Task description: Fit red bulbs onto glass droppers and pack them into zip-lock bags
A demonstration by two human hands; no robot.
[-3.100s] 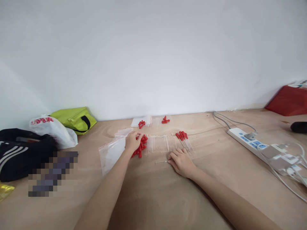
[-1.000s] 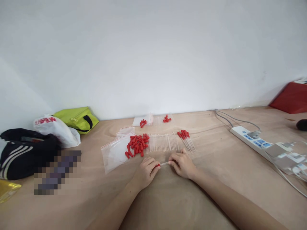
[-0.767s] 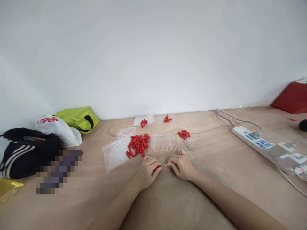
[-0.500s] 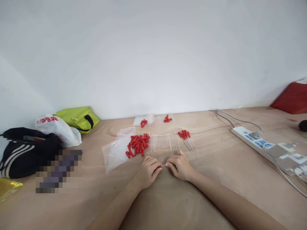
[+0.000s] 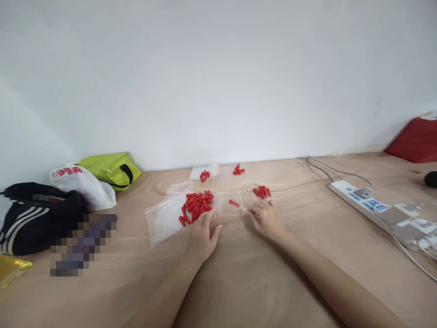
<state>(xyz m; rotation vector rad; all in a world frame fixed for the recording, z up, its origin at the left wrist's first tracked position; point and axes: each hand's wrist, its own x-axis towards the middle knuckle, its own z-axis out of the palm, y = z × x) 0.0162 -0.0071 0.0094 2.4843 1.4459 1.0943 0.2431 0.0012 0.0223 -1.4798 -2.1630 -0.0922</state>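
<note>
My right hand (image 5: 268,222) pinches the thin tube of a dropper, and the dropper's blurred red rubber bulb (image 5: 234,203) points left over a row of clear glass tubes (image 5: 221,203). Beyond that hand lie several droppers with red bulbs (image 5: 262,192) side by side, their tubes partly hidden by it. My left hand (image 5: 202,237) is open, thumb apart from the fingers. Its fingertips are at the near right edge of a pile of loose red rubber bulbs (image 5: 195,206); whether they touch one, I cannot tell.
Clear zip bags (image 5: 160,223) lie left of the pile. Farther back are small bags with red bulbs (image 5: 205,175). A power strip (image 5: 355,196) with plugs and cables is at right. On the left sit a black bag (image 5: 37,218), a white plastic bag (image 5: 82,184) and a lime-green bag (image 5: 109,168).
My hands have come apart. My left hand has let go of the dropper's red bulb and moved left, opening. My right hand has carried the dropper forward and right.
</note>
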